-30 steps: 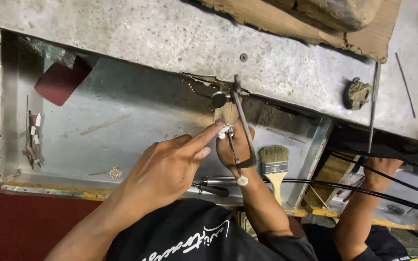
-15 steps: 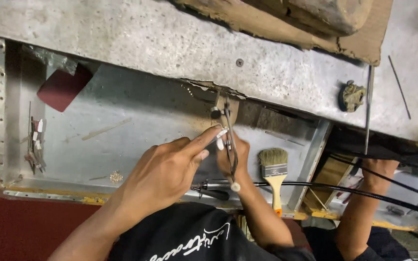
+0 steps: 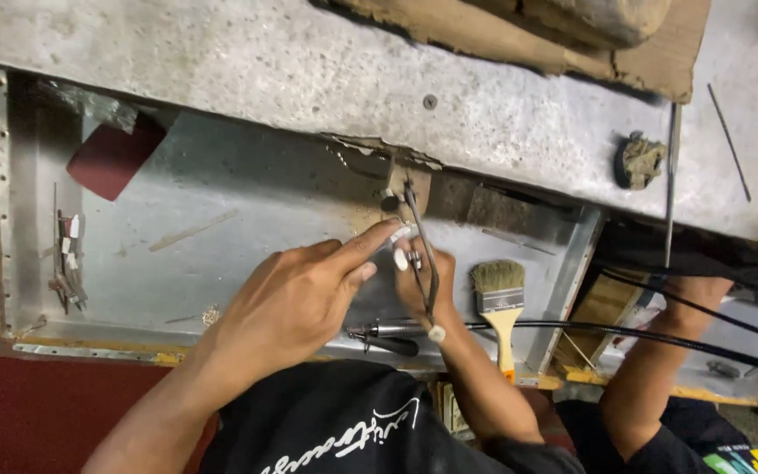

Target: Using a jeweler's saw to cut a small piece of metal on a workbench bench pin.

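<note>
My left hand reaches in from the lower left. Its index finger and thumb pinch a small silvery metal piece just below the wooden bench peg. My right hand sits right behind it, closed around a thin jeweller's saw frame. The saw frame runs from the peg down past my knuckles to its pale knob. Both hands touch at the fingertips over the metal catch tray. Most of my right hand's fingers are hidden by the left hand and the saw frame.
A flat paintbrush lies right of my hands. A dark-handled tool and a black cable cross the tray's front. A red sheet and metal scraps lie at left. Another person's arm is at right.
The saw frame has shifted a little down and toward me, away from the bench edge. My left fingertips stay pinched at the same spot by the peg.
</note>
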